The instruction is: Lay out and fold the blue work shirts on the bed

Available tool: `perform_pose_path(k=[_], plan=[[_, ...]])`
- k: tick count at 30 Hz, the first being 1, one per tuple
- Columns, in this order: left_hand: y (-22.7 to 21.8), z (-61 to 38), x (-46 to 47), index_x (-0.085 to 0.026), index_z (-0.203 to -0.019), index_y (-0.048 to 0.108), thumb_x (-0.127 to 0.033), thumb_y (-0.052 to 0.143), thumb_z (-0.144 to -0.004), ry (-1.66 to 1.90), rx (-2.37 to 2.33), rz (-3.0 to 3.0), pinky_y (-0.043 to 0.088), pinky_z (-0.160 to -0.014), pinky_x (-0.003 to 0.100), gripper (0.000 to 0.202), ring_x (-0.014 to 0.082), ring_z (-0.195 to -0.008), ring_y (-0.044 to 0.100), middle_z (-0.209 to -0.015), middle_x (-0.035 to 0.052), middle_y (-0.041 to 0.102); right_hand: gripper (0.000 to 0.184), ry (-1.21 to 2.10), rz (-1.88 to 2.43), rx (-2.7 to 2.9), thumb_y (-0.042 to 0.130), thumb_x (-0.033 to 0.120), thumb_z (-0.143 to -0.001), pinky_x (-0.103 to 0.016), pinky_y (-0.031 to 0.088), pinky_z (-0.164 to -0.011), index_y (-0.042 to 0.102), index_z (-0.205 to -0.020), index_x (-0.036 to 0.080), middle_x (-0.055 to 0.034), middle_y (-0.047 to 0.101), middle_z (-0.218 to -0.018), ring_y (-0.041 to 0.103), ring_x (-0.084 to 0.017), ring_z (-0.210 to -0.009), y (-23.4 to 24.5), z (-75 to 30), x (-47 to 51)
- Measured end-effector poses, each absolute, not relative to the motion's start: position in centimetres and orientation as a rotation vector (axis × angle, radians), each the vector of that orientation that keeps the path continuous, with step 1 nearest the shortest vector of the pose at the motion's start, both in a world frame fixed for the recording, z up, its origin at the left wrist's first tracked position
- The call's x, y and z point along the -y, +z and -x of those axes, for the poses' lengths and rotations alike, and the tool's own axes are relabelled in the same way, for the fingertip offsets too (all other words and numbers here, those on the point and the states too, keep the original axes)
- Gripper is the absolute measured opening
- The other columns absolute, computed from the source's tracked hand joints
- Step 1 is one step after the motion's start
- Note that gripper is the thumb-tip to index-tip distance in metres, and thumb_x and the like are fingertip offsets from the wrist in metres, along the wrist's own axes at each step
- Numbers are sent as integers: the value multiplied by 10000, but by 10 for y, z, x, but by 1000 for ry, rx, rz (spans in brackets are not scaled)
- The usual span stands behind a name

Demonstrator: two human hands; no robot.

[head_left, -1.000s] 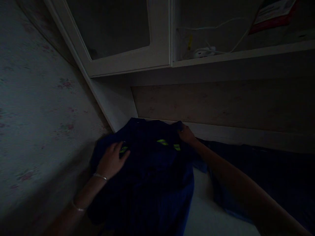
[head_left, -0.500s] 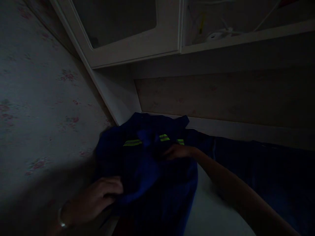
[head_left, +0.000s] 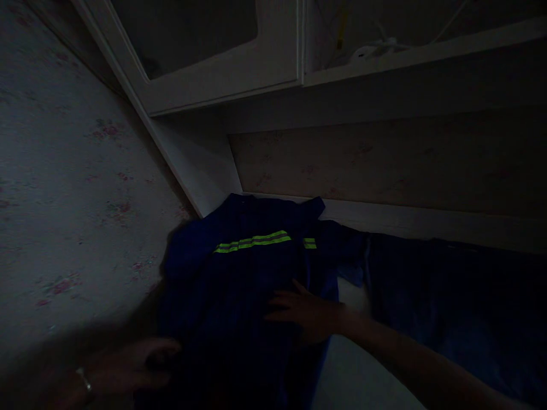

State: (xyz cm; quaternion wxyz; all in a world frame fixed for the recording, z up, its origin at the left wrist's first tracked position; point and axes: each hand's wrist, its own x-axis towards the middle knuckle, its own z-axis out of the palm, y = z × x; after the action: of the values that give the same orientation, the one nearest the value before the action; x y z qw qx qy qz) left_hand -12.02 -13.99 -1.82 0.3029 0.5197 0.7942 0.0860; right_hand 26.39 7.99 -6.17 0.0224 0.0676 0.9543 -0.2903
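Observation:
A dark blue work jacket (head_left: 239, 285) with a yellow-green reflective stripe (head_left: 256, 241) across its chest lies spread out, collar toward the back. My right hand (head_left: 303, 313) rests on its front below the stripe, fingers spread and holding nothing. At the jacket's left edge, low in view, my left hand (head_left: 145, 361) has its fingers curled around the fabric. A bracelet (head_left: 84, 379) circles the left wrist. Deep shadow hides the lower part of the jacket and the left fingertips.
A flower-patterned wall (head_left: 85, 199) stands close on the left. Over the jacket hangs a pale cabinet (head_left: 226, 80) with an open shelf (head_left: 410, 42) holding a white cable. Dark blue denim (head_left: 448, 302) lies at right, beside a pale surface (head_left: 359, 364).
The raised, bunched front of the jacket now lies flat, showing the whole stripe. My right hand has moved down and spread its fingers. My left hand has moved down and left.

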Motion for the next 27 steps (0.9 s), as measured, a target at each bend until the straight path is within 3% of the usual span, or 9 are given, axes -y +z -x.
perform_pose_path(k=[2,6,9,13,16,20,22,25,27], plan=[[-24,133,116,-286,-1024,727,-664,611,-669,283,-2117,-1367,524,-900,360,530,280,-999,686,-1061,37,753,565,-788,-255,-3063,528,127,-779,-662,55,-1124,562,-1299,344,-42,621,-1271,520,-252,-1234,-61,-255,-69],[-46,156,74,-137,-1205,614,-642,440,-812,315,-2499,-1486,417,-1058,419,663,303,-1173,605,-1257,157,655,358,-615,-179,-3213,510,137,-775,-406,415,-973,664,-1078,249,-40,705,-971,632,-207,-956,-36,-255,-46],[-53,164,53,-66,-1280,549,-609,403,-838,246,-2572,-1540,395,-1078,440,715,318,-1205,580,-1308,211,604,325,-706,162,-3088,560,210,-812,-292,487,-722,660,-1119,247,-40,716,-1044,657,-205,-948,-30,-256,-25],[-44,139,19,-138,-1219,584,-518,389,-870,304,-2619,-1692,415,-1060,429,552,299,-1163,599,-1258,166,628,648,-1184,543,-2654,674,384,-808,-255,517,-742,480,-1403,217,-72,633,-1292,645,-211,-1078,-43,-249,-41],[-36,99,-16,-156,-1182,591,-476,366,-896,474,-2539,-1836,419,-1054,389,485,270,-1141,603,-1245,141,615,629,-1481,-290,-2821,615,482,-868,-293,507,-853,441,-1434,271,-67,604,-1326,631,-216,-1096,-48,-252,-98],[-37,49,-80,-158,-1189,590,-505,395,-905,624,-2332,-1957,438,-1026,362,489,249,-1098,614,-1227,127,614,646,-815,-1852,-2806,619,501,-855,-476,400,-1016,459,-1417,227,-166,483,-1417,485,-344,-1261,-59,-264,-173],[-39,34,-118,-149,-1196,593,-511,422,-897,624,-2290,-1918,450,-1007,349,499,239,-1065,629,-1223,130,622,575,-691,-2008,-2660,661,443,-819,-508,415,-977,552,-1320,184,-195,538,-1339,508,-380,-1219,-68,-269,-191],[-41,22,-176,-120,-1230,576,-510,452,-885,596,-2320,-1845,426,-1034,333,536,244,-1148,599,-1269,150,605,253,-782,-2081,-2600,532,302,-888,-409,460,-898,675,-1039,159,-159,669,-1100,629,-299,-1028,-77,-284,-198],[-40,20,-209,-108,-1283,538,-521,454,-882,584,-2366,-1820,403,-1058,348,582,263,-1235,548,-1340,171,560,302,-787,-2226,-2576,393,284,-941,-349,455,-884,659,-1019,165,-137,675,-1092,637,-247,-1005,-81,-306,-192]])
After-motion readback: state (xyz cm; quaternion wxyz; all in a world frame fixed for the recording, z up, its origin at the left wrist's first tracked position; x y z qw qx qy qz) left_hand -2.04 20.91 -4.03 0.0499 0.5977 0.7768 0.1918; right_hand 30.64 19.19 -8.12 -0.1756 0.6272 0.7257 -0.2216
